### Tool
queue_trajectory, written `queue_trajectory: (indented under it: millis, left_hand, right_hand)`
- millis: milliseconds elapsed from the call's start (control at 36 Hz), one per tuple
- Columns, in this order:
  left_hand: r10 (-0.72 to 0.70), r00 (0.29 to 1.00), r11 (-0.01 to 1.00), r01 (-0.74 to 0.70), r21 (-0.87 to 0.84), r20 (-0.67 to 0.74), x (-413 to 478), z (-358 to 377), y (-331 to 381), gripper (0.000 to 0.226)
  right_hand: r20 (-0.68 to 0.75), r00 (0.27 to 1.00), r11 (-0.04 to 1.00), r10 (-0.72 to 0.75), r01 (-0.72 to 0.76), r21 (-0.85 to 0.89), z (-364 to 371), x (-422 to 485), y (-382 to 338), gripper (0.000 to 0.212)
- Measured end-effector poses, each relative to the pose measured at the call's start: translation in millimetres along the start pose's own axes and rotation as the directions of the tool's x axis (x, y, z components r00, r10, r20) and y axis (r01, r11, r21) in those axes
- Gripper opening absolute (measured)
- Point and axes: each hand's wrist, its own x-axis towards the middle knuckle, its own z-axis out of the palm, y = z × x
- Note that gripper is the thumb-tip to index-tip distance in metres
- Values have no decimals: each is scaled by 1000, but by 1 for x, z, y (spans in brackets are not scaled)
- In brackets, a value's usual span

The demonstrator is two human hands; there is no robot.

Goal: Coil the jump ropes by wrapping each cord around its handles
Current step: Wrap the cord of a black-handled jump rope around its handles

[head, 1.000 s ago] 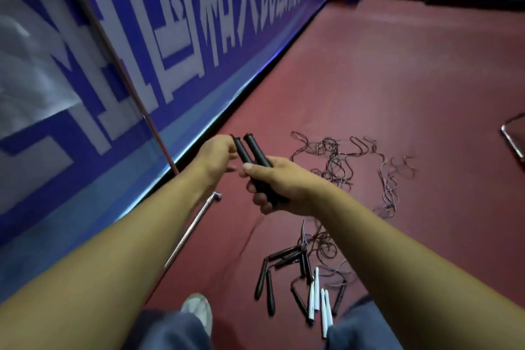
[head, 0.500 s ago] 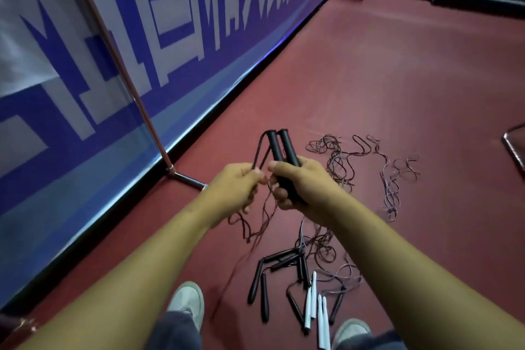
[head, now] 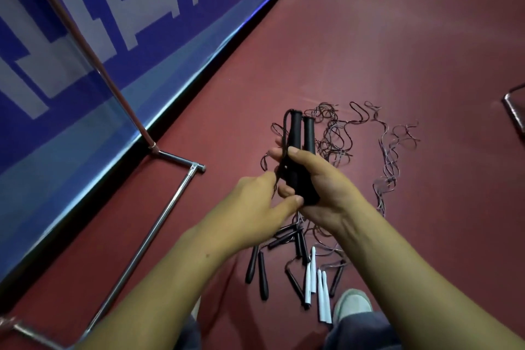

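Observation:
My right hand [head: 321, 190] grips two black jump rope handles [head: 301, 136] side by side, their tops pointing away from me. The thin dark cord [head: 281, 156] runs from the handle tops down their left side. My left hand [head: 255, 207] pinches that cord just left of the handles, close against my right hand. On the red floor below lie several more black handles [head: 257, 270] and white handles [head: 316, 290]. Their loose cords [head: 389, 150] sprawl in a tangle beyond my hands.
A blue banner with white characters [head: 99, 45] stands along the left, held by a metal frame [head: 159, 216] with a bar on the floor. My shoes [head: 353, 302] are at the bottom edge. Another metal frame corner [head: 514, 105] shows at the right edge.
My hands have come lower and nearer to me. The left hand went from the handle tops down to the cord beside the handles, and the camera tilted down.

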Motion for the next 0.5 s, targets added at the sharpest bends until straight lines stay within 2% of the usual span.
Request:
queue_trajectory:
  millis: [83, 167, 250, 389, 444, 500]
  left_hand:
    - [36, 999, 999, -36, 34, 5, 3, 1, -2, 31]
    - [31, 999, 999, -32, 39, 25, 3, 6, -1, 38]
    - [42, 999, 998, -42, 48, -11, 2, 6, 0, 29]
    - [92, 995, 986, -84, 144, -49, -1, 4, -1, 35]
    - [124, 989, 978, -108, 178, -80, -1, 3, -2, 41]
    - [170, 977, 969, -143, 201, -125, 0, 2, -4, 62]
  right_hand:
    - [31, 1000, 996, -2, 0, 89, -1, 1, 0, 36]
    - [-4, 1000, 996, 7, -7, 89, -1, 3, 2, 33]
    - [-41, 999, 998, 22, -20, 62, -2, 4, 1, 35]
    - [-7, 994, 990, 105, -104, 91, -5, 0, -3, 25]
    - [21, 991, 984, 133, -134, 117, -7, -3, -7, 15]
    - [32, 991, 988, 129, -131, 84, -10, -5, -12, 12]
